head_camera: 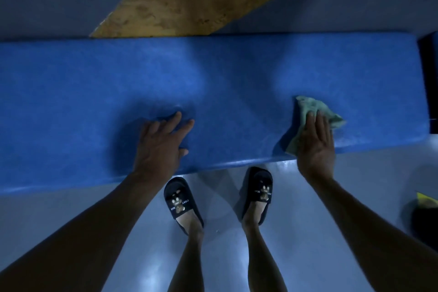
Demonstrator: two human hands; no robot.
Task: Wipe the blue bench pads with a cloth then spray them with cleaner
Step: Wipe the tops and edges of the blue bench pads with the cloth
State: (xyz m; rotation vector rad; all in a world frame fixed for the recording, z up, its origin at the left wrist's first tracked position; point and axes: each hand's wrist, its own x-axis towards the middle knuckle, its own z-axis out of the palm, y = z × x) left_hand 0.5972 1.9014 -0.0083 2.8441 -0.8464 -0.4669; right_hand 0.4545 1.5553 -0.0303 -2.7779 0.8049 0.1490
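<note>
A long blue bench pad [94,92] runs across the view from left to right. My left hand [161,144] rests flat on its near half, fingers spread, holding nothing. My right hand [316,142] presses a crumpled pale green cloth [310,106] onto the pad near its right end, close to the front edge. The cloth sticks out beyond my fingertips and to both sides of the hand. No spray bottle is in view.
A wooden board [189,0] slants behind the bench. A dark gap [425,78] marks the pad's right end. My feet in dark slippers [182,204] stand on the glossy grey floor just before the bench. A dark object with a yellow part [426,211] sits at the right edge.
</note>
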